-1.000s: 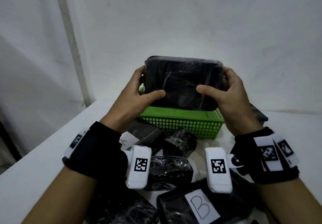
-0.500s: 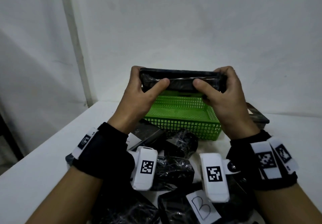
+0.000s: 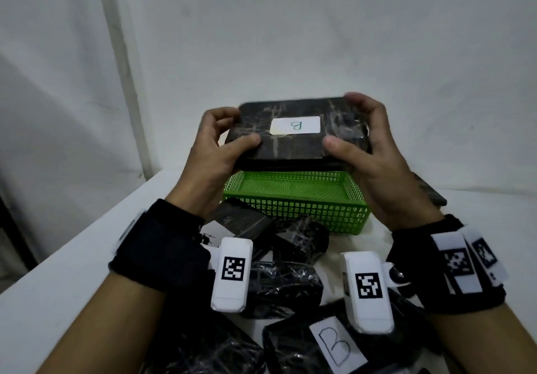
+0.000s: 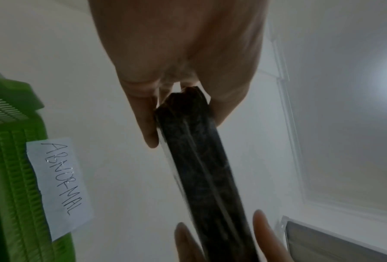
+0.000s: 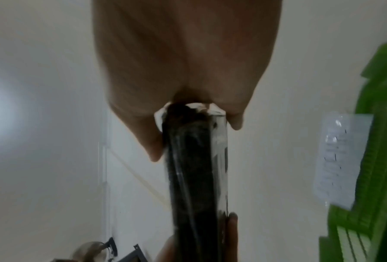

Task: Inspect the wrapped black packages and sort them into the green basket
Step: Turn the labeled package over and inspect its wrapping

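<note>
Above green basket [image 3: 293,209], both hands gripping package [image 3: 296,138]; "ABNORMAL" tag [image 4: 59,187] wrist-view only

Your left hand [image 3: 215,152] and right hand [image 3: 369,152] are raised side by side in front of you, forearms angled inward, black bands on both wrists. Each thumb lies on top (fingers curled around the far edge), both gripping the same wrapped black package [image 3: 296,147].
</note>
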The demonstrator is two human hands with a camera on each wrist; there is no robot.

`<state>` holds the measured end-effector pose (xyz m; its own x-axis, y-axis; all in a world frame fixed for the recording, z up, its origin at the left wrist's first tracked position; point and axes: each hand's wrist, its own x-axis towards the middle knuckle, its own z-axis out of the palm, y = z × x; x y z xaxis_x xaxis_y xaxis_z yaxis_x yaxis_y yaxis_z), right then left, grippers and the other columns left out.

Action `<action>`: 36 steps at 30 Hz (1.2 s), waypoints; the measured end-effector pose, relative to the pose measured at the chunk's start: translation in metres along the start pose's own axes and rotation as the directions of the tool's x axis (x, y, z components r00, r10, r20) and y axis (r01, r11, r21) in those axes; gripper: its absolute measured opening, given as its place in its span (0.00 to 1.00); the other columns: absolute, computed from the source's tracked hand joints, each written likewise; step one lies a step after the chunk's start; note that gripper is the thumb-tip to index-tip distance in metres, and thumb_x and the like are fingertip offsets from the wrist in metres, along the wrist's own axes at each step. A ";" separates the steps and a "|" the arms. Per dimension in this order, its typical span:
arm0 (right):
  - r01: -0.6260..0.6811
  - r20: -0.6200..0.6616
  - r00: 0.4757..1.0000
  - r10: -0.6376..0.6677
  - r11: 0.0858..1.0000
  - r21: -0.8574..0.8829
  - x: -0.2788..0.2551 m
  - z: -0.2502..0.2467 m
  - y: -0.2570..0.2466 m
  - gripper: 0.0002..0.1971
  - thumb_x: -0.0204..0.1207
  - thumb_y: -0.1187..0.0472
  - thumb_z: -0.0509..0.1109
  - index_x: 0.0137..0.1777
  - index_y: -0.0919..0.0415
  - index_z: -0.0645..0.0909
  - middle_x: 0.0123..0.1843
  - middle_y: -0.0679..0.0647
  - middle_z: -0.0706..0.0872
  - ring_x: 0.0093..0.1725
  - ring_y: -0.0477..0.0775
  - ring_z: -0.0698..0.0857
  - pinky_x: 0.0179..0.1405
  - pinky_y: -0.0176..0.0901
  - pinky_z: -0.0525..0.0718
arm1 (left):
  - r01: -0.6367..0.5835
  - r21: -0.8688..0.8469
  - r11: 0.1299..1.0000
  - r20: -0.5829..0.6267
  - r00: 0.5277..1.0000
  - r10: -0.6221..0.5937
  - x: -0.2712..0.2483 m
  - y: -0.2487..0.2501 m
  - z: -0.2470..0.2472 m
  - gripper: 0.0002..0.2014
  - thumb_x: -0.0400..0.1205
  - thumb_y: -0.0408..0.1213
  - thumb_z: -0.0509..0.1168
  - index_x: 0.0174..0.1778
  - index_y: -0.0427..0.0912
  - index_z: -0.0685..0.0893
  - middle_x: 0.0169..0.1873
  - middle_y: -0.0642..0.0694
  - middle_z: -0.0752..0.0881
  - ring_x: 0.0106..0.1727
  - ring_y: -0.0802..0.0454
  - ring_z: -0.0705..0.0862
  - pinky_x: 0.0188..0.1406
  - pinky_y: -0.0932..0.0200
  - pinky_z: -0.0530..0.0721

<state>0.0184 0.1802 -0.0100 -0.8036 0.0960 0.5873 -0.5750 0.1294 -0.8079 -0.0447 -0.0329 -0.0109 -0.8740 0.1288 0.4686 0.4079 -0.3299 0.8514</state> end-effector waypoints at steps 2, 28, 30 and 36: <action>-0.154 -0.065 0.983 0.169 0.969 0.191 0.001 0.005 0.000 0.32 0.78 0.61 0.77 0.77 0.45 0.67 0.66 0.51 0.85 0.62 0.52 0.89 0.60 0.52 0.89 | -0.008 -0.009 1.000 0.044 0.999 0.009 0.001 0.001 -0.003 0.34 0.70 0.26 0.74 0.69 0.52 0.70 0.61 0.41 0.84 0.54 0.50 0.88 0.44 0.60 0.88; 0.100 -0.039 0.994 -0.103 0.993 -0.065 -0.005 0.005 0.006 0.24 0.73 0.67 0.80 0.64 0.50 0.77 0.64 0.51 0.85 0.58 0.42 0.87 0.51 0.37 0.87 | 0.061 0.125 0.990 0.158 0.984 -0.081 -0.006 0.010 0.003 0.19 0.79 0.49 0.66 0.57 0.37 0.79 0.46 0.51 0.86 0.43 0.59 0.85 0.43 0.57 0.82; 0.078 -0.042 0.996 -0.074 0.993 0.087 -0.003 0.007 0.002 0.15 0.71 0.55 0.80 0.56 0.44 0.82 0.61 0.50 0.87 0.58 0.46 0.88 0.51 0.41 0.86 | 0.069 0.052 0.996 0.184 0.980 -0.078 -0.006 0.009 0.002 0.11 0.77 0.46 0.67 0.47 0.43 0.78 0.39 0.52 0.84 0.37 0.59 0.83 0.41 0.59 0.81; 0.159 -0.139 0.981 -0.134 0.969 0.188 -0.003 0.010 -0.002 0.13 0.67 0.63 0.76 0.51 0.55 0.80 0.46 0.48 0.85 0.43 0.43 0.86 0.43 0.36 0.84 | -0.025 0.090 0.996 0.244 0.970 0.002 -0.006 0.006 0.005 0.12 0.69 0.44 0.73 0.42 0.48 0.77 0.52 0.49 0.88 0.47 0.51 0.85 0.47 0.54 0.82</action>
<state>0.0202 0.1694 -0.0105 -0.6901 0.2138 0.6915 -0.7141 -0.0452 -0.6986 -0.0360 -0.0314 -0.0074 -0.7819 0.3528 0.5139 0.4517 -0.2475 0.8572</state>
